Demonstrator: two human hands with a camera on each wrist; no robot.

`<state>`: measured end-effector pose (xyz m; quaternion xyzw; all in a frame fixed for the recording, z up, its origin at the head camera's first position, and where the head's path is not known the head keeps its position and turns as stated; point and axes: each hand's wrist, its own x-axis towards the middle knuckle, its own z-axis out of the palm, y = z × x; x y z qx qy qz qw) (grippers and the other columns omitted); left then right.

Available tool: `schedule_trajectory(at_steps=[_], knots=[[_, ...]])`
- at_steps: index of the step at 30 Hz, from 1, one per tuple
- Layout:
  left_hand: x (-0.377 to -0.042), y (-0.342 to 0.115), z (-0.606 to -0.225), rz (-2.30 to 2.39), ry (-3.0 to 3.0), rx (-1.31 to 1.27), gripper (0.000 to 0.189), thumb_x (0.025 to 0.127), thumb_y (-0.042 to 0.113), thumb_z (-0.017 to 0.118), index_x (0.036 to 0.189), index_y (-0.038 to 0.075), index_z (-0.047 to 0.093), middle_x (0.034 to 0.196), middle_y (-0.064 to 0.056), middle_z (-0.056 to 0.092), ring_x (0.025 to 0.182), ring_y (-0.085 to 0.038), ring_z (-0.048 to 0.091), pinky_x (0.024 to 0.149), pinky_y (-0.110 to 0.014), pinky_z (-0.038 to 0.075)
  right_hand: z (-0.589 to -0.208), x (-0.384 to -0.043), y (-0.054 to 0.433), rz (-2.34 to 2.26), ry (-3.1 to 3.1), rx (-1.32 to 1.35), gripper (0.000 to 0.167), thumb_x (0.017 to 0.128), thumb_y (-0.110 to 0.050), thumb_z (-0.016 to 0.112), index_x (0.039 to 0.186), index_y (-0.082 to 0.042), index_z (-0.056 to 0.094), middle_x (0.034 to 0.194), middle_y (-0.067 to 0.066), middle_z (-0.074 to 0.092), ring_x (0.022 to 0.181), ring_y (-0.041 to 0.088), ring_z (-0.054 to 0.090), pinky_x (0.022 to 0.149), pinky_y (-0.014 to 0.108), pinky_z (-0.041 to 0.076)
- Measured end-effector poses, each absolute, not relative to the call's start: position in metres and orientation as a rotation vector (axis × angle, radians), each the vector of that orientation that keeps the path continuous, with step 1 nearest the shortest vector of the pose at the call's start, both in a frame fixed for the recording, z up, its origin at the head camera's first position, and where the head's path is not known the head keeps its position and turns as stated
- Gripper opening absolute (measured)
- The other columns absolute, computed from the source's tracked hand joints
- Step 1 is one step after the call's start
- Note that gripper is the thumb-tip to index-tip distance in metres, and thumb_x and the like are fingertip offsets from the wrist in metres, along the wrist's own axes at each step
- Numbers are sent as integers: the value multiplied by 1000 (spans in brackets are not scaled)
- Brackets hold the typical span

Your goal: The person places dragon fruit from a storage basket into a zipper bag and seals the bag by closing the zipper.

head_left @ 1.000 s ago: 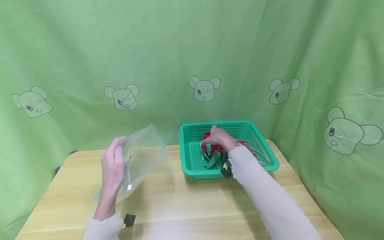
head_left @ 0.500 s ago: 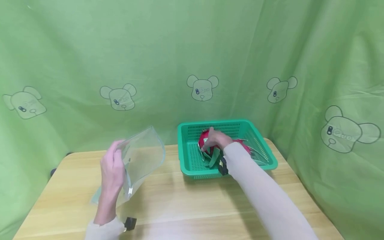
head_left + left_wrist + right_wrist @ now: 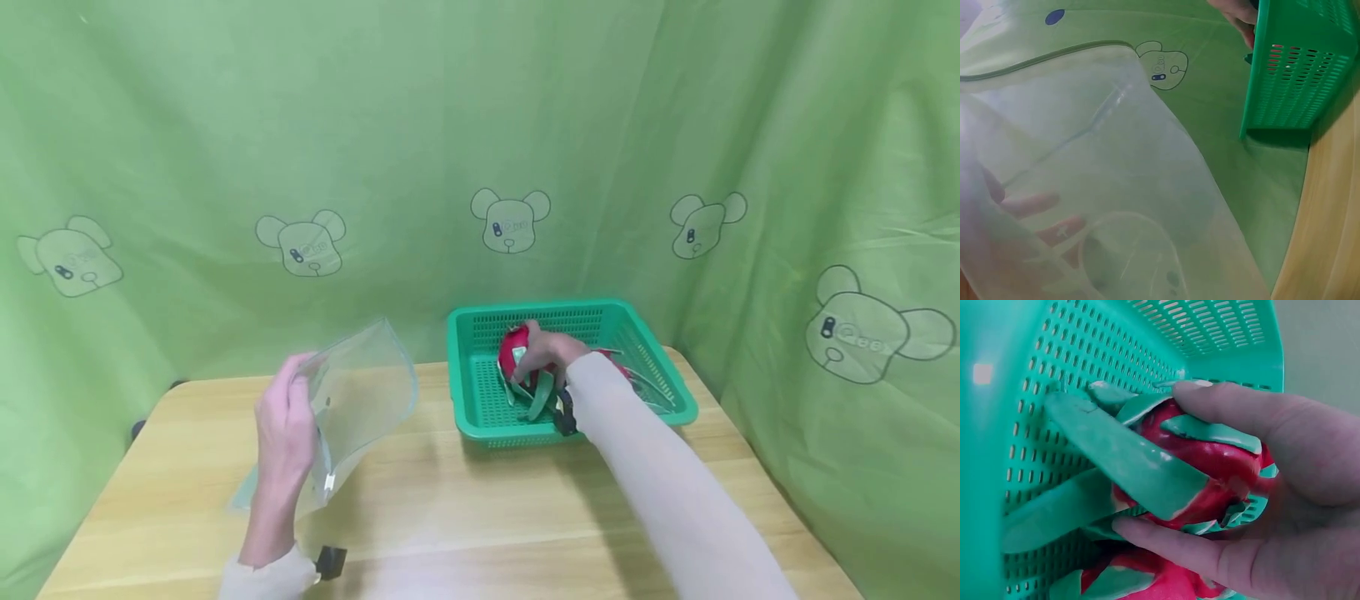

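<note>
My left hand (image 3: 287, 429) holds a clear zip bag (image 3: 367, 392) by its side, with the bag's mouth spread toward the right. In the left wrist view the fingers show through the cloudy plastic of the bag (image 3: 1122, 169). My right hand (image 3: 546, 348) reaches into a green plastic basket (image 3: 467, 429) and grips a red dragon fruit (image 3: 512, 346) with green scales. The right wrist view shows thumb and fingers around this dragon fruit (image 3: 1210, 459). Below it lies a second dragon fruit (image 3: 1166, 581), partly covered by the fingers.
A wooden table (image 3: 450, 533) carries the basket at its back right. Behind and at the sides hangs a green curtain (image 3: 375, 108) printed with bear faces. A small black block (image 3: 331, 562) sits at the left sleeve's cuff.
My right hand has shifted its hold on the dragon fruit inside the basket, so more of the fruit shows. The left hand and bag have stayed nearly in place.
</note>
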<state>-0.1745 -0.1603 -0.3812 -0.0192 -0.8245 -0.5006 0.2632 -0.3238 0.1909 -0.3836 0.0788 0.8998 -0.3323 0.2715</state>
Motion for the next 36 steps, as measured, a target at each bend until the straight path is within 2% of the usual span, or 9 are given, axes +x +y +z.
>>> schedule_trajectory(at_steps=[6,9,14,17,21,26,29,32,36], knots=[[-174,-159,-382,-1361,-2220,-66,42,110,18,29,132,7,64,115,-17,70,40,-11,31,43,-29,38,-384,-326,196,-944,2391,182,115,76,-13,87,160,-14,9,144,27,33,127,47,46,95,62,54],[-172,-159,-382,-1369,-2226,-67,42,110,19,29,132,6,63,116,-16,70,41,-12,32,49,-30,40,-385,-327,199,-975,2390,190,105,75,-14,88,154,-6,18,140,25,40,126,44,46,100,61,51],[-172,-160,-382,-1367,-2224,-79,43,110,19,29,132,7,64,115,-14,70,43,-13,34,56,-33,41,-386,-329,200,-903,2485,124,76,75,-23,87,131,2,41,123,21,53,110,36,53,95,53,54],[-173,-160,-382,-1394,-2213,-102,43,110,18,29,132,5,63,120,-15,69,61,-20,52,76,-38,50,-386,-328,200,-855,2522,86,67,78,-32,84,124,1,47,115,18,57,104,33,54,94,49,53],[-174,-161,-382,-1430,-2203,-121,43,110,19,29,132,3,63,132,-14,66,97,-29,60,103,-49,44,-386,-326,201,-877,2492,94,71,83,-39,79,129,1,45,118,19,56,110,36,54,102,53,49],[-174,-162,-382,-1416,-2214,-105,43,110,18,28,133,5,62,132,-13,66,72,-28,53,89,-45,47,-382,-323,201,-894,2478,150,77,83,-46,77,133,0,42,121,21,54,112,38,54,101,55,49],[-174,-163,-382,-1421,-2206,-120,43,110,18,28,133,3,62,133,-14,65,93,-30,62,100,-51,46,-381,-321,202,-877,2492,171,71,85,-49,73,128,0,46,115,20,55,105,36,56,92,49,53],[-175,-163,-381,-1425,-2201,-144,43,110,17,29,132,1,61,134,-16,63,123,-33,57,112,-57,39,-381,-319,202,-871,2501,182,66,87,-49,72,124,-1,47,110,18,56,102,34,56,86,45,54],[-175,-163,-382,-1420,-2203,-150,43,109,16,28,132,0,61,135,-17,62,118,-36,57,112,-59,38,-381,-316,202,-849,2527,168,65,85,-48,74,122,-1,47,107,18,56,102,35,56,87,46,54]])
